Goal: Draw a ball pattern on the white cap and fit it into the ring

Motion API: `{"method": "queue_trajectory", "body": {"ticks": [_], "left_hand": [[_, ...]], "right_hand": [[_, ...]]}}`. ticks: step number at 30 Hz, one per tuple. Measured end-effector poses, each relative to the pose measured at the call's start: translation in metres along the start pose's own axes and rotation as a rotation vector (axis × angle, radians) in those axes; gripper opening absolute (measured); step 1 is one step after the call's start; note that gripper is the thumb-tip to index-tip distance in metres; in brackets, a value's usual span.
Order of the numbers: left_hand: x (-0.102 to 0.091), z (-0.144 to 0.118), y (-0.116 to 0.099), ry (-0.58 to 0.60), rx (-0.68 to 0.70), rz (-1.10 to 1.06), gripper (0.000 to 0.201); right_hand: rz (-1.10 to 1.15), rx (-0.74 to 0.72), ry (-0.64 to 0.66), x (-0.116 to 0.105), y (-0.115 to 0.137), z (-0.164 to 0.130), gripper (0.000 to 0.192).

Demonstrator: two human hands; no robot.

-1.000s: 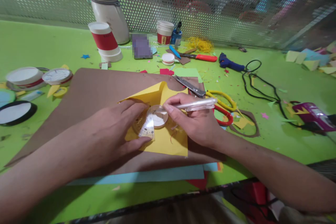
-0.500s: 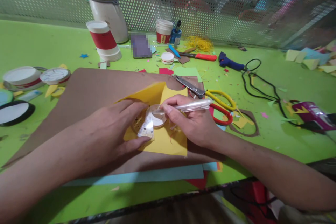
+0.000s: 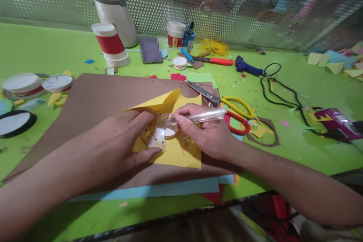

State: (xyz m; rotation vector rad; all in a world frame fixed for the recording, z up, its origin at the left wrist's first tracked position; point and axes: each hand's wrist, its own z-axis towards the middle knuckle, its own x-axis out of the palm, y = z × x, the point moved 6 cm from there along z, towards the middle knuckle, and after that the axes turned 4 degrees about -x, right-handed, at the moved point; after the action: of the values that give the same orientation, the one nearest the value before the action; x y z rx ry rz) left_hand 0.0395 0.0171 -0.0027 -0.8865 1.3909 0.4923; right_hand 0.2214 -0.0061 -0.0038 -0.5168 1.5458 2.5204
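Observation:
My left hand (image 3: 119,136) holds a clear protractor (image 3: 157,136) down, its thumb at the near edge and its fingers bent over the far side. Under the protractor lies a sheet of yellow paper (image 3: 184,155), whose far left part curls up. A small round white piece (image 3: 170,128) with a rim sits at the protractor's right edge, partly covered. My right hand (image 3: 207,132) is closed around a clear pen (image 3: 208,115), its tip over the white piece. Just beyond my right hand, scissors (image 3: 211,96) with yellow and red handles lie spread apart.
Brown card (image 3: 104,90) lies beneath the work, with light blue paper (image 3: 159,191) under its near edge. Farther back stand a red-and-white paper cup (image 3: 110,43), a white jug (image 3: 116,19) and a craft knife (image 3: 221,61). A black cord (image 3: 286,98) runs along the right.
The fingers of my left hand have drawn slightly left, baring more of the protractor. The pen's back end has shifted a little. The view has moved slightly.

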Motion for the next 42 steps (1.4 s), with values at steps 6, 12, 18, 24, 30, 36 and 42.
{"method": "queue_trajectory", "body": {"ticks": [6,12,18,24,30,36,42], "left_hand": [[0.0010,-0.0026,0.0037,-0.080,0.072,0.008,0.053],[-0.0003,-0.0023,0.0037,-0.092,0.074,0.007,0.052],[-0.0016,-0.0017,0.0012,-0.083,0.063,-0.009,0.049],[0.0009,-0.0015,0.0027,-0.050,0.030,0.021,0.048],[0.0016,0.0001,0.0042,0.000,-0.054,0.029,0.049],[-0.0009,-0.0007,0.0012,-0.020,-0.032,-0.008,0.052],[-0.0008,-0.0005,-0.0015,-0.048,0.037,0.005,0.051]], "right_hand": [[0.003,-0.021,-0.008,-0.0008,-0.0014,0.0003,0.019],[0.002,-0.008,0.006,-0.0002,-0.0015,0.0005,0.018],[0.026,0.003,0.021,0.0013,0.0003,-0.0001,0.019],[0.040,0.016,-0.008,0.0005,-0.0021,0.0004,0.017],[0.020,0.031,0.007,0.0002,-0.0024,0.0005,0.016],[-0.017,0.016,0.018,-0.0006,0.0004,0.0000,0.019],[-0.020,0.032,0.033,0.0003,0.0009,-0.0019,0.019]]}}
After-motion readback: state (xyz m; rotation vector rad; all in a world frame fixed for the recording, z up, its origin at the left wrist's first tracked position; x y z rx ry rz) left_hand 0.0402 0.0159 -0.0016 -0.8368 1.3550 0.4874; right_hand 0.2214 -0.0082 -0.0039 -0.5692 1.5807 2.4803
